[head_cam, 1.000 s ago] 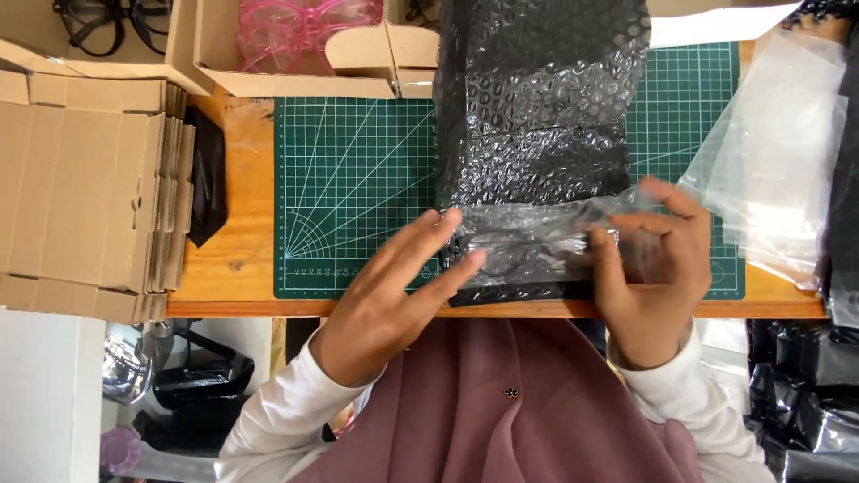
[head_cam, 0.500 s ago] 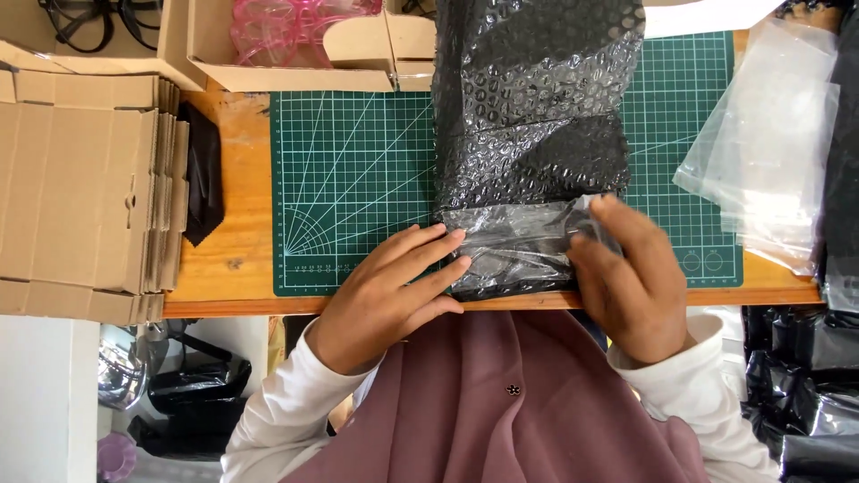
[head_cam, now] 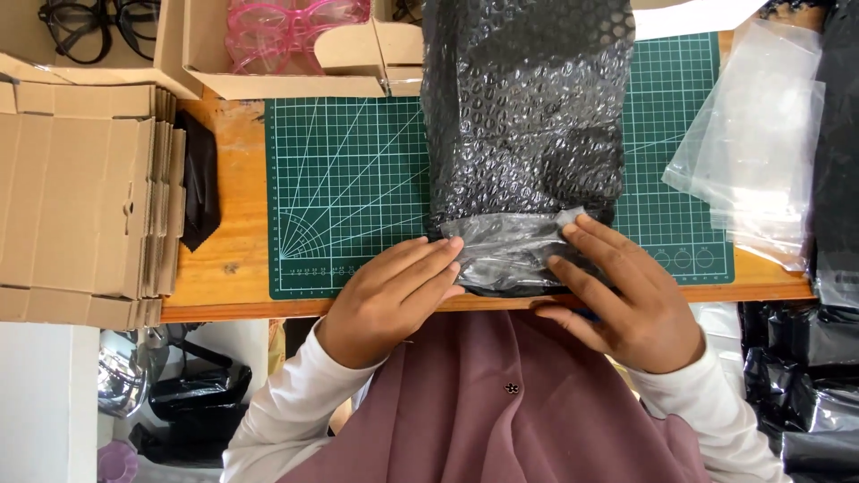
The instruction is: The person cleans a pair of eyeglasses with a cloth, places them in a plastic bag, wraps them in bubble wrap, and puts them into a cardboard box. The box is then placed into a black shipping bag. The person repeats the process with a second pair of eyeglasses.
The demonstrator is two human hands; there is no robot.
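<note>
A long sheet of black bubble wrap (head_cam: 528,107) lies down the green cutting mat (head_cam: 349,179). At its near end sits a clear-plastic-bagged item (head_cam: 510,250), partly rolled into the wrap. My left hand (head_cam: 394,300) presses flat on the left end of that bundle. My right hand (head_cam: 617,300) presses on its right end, fingers spread over the plastic. What is inside the bag is too dark to make out clearly.
A stack of flat cardboard boxes (head_cam: 80,197) lies at left with a black cloth (head_cam: 201,179) beside it. Open cartons at the back hold pink glasses (head_cam: 286,27) and black glasses (head_cam: 89,27). Clear plastic bags (head_cam: 761,143) lie at right. Black bags (head_cam: 805,385) sit below the table.
My right hand came off the bag's loose flap and now lies flat on the bundle. Both hands have rolled the bagged item further into the bubble wrap's near end.
</note>
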